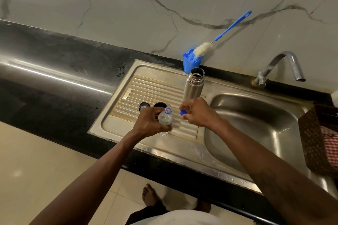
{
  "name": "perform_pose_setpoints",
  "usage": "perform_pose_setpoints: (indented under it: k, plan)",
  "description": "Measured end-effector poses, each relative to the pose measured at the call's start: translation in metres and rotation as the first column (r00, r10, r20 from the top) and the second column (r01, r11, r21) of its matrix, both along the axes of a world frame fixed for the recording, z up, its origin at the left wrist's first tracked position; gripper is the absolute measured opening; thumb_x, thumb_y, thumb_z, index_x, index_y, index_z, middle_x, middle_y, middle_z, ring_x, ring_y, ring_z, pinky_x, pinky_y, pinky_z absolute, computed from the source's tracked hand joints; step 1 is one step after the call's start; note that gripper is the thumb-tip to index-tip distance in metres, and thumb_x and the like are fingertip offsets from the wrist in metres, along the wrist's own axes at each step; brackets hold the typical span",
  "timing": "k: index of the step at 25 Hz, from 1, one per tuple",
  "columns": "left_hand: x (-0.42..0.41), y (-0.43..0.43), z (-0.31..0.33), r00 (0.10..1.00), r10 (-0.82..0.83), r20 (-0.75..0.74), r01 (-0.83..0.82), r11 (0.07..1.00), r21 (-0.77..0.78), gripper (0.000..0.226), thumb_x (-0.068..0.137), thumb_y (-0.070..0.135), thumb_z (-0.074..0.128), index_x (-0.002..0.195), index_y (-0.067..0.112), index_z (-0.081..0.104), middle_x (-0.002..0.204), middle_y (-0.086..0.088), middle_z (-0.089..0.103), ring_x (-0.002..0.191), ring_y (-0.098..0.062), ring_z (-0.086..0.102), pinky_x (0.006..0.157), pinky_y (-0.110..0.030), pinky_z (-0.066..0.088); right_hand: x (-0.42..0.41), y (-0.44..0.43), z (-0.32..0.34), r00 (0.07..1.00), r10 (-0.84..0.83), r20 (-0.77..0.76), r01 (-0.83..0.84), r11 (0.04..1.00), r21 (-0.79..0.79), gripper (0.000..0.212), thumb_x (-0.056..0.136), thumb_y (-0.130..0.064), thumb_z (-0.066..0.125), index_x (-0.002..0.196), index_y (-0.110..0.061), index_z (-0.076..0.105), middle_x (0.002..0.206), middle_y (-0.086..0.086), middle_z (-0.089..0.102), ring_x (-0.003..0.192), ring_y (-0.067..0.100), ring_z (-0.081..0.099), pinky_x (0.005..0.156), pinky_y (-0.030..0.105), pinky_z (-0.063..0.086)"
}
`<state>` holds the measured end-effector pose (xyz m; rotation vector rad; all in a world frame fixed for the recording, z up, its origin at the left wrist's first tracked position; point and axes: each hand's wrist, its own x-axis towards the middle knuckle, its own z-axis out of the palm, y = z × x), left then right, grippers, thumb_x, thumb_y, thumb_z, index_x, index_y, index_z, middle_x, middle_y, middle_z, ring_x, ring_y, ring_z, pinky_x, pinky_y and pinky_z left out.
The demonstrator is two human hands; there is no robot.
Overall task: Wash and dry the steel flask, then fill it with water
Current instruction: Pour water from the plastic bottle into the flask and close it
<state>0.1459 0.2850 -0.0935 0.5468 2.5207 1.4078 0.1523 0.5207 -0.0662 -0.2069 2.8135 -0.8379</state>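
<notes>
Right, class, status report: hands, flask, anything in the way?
Left hand grips open plastic water bottle. Right hand pinches blue cap. Steel flask upright, uncapped, on drainboard. Nothing blocks its mouth.

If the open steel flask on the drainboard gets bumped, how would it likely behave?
Tall and narrow, the steel flask probably tips easily on the ribbed drainboard. Its polished round body looks slippery and would likely roll once down.

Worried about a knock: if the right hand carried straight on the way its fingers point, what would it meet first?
The right hand would likely meet the plastic bottle, held in the left hand, at its neck; depth unclear.
</notes>
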Motion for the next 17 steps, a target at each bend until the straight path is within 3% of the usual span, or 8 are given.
perform_pose_setpoints:
  k: [3, 8, 14, 16, 17]
  plan:
    - [0.003, -0.002, -0.001, 1.0, 0.012, -0.028, -0.012, 1.0, 0.0, 0.039, 0.062, 0.015, 0.097, 0.097, 0.02, 0.081, 0.086, 0.01, 0.079, 0.077, -0.009, 0.076, 0.075, -0.03, 0.064, 0.007, -0.003, -0.032, 0.995, -0.08, 0.06, 0.079, 0.996, 0.033, 0.035, 0.078, -0.022, 0.087, 0.111, -0.023, 0.076, 0.107, 0.0, 0.076, 0.089, 0.013, 0.071, 0.084, 0.036, 0.062]
    - [0.003, -0.002, -0.003, 0.997, 0.063, -0.053, -0.063, 0.998, -0.003, 0.053, 0.062, 0.017, 0.099, 0.111, 0.012, 0.08, 0.093, 0.011, 0.077, 0.082, 0.005, 0.073, 0.075, -0.012, 0.056, 0.01, -0.004, -0.062, 0.989, -0.073, 0.125, 0.062, 0.994, 0.088, 0.033, 0.076, -0.027, 0.085, 0.107, -0.025, 0.075, 0.102, -0.002, 0.074, 0.09, 0.016, 0.071, 0.081, 0.033, 0.061]
    - [0.003, 0.003, -0.001, 0.997, 0.058, -0.042, -0.059, 0.998, -0.007, 0.046, 0.064, 0.018, 0.099, 0.106, 0.014, 0.08, 0.091, 0.009, 0.078, 0.08, 0.001, 0.073, 0.072, -0.012, 0.055, 0.008, 0.005, -0.067, 0.983, -0.102, 0.155, 0.098, 0.995, 0.033, 0.039, 0.072, -0.036, 0.089, 0.105, -0.023, 0.076, 0.101, -0.002, 0.076, 0.083, 0.01, 0.07, 0.078, 0.029, 0.06]
    - [0.002, 0.005, 0.003, 0.998, 0.044, -0.036, -0.044, 0.999, 0.0, 0.041, 0.064, 0.018, 0.099, 0.101, 0.014, 0.081, 0.088, 0.009, 0.079, 0.076, -0.001, 0.073, 0.07, -0.014, 0.055, 0.015, 0.009, -0.058, 0.973, -0.225, -0.047, 0.224, 0.974, -0.027, 0.031, 0.074, -0.05, 0.087, 0.082, -0.023, 0.076, 0.076, -0.007, 0.073, 0.065, 0.005, 0.065, 0.062, 0.024, 0.055]
    - [0.0, 0.005, 0.005, 0.999, 0.042, -0.033, -0.041, 0.999, 0.009, 0.04, 0.064, 0.019, 0.099, 0.1, 0.014, 0.081, 0.087, 0.008, 0.079, 0.076, -0.003, 0.074, 0.07, -0.016, 0.055, 0.018, 0.012, -0.051, 0.924, -0.33, -0.192, 0.318, 0.943, -0.094, 0.038, 0.076, -0.056, 0.085, 0.069, -0.022, 0.069, 0.063, -0.009, 0.066, 0.055, 0.004, 0.059, 0.054, 0.021, 0.048]
